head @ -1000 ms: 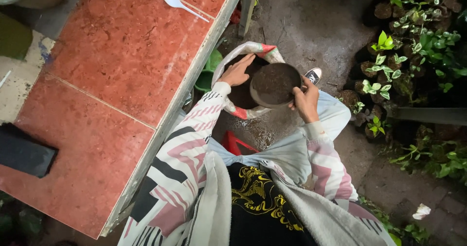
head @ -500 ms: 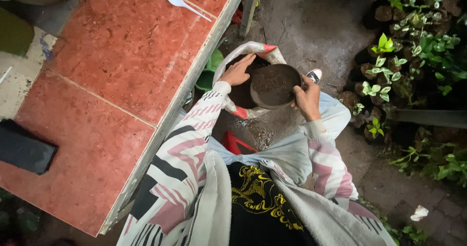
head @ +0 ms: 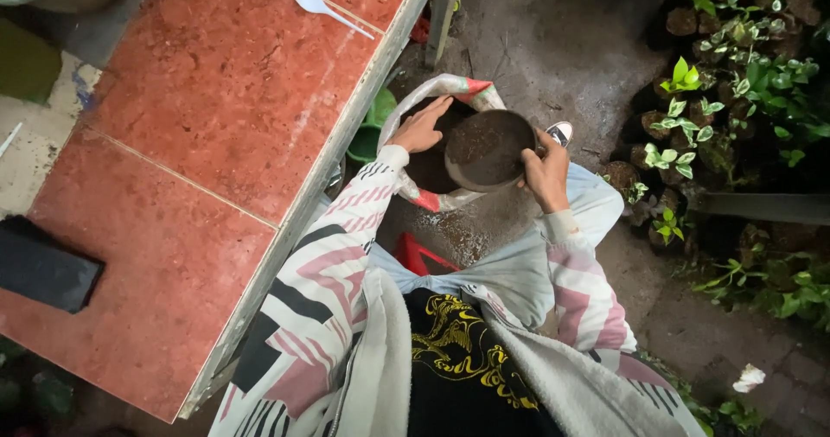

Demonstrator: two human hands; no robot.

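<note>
Soil-filled round pot [head: 487, 147] was held over an open woven sack [head: 435, 91]. The right hand [head: 546, 173] was clasped on the rim at four o'clock; the left hand [head: 421, 128] rested, fingers extended, on the sack's edge at nine o'clock. The pot was judged heavy, stiff and gritty, best held by its rim.

The counter [head: 216, 117] is mottled brick-red tile with a pale grey edge. A white spoon [head: 324, 5] lies near its far edge, a black slab [head: 43, 268] at its left edge. The sleeves [head: 320, 290] are pink, white and black striped; the pot [head: 488, 147] holds dark brown soil.
</note>
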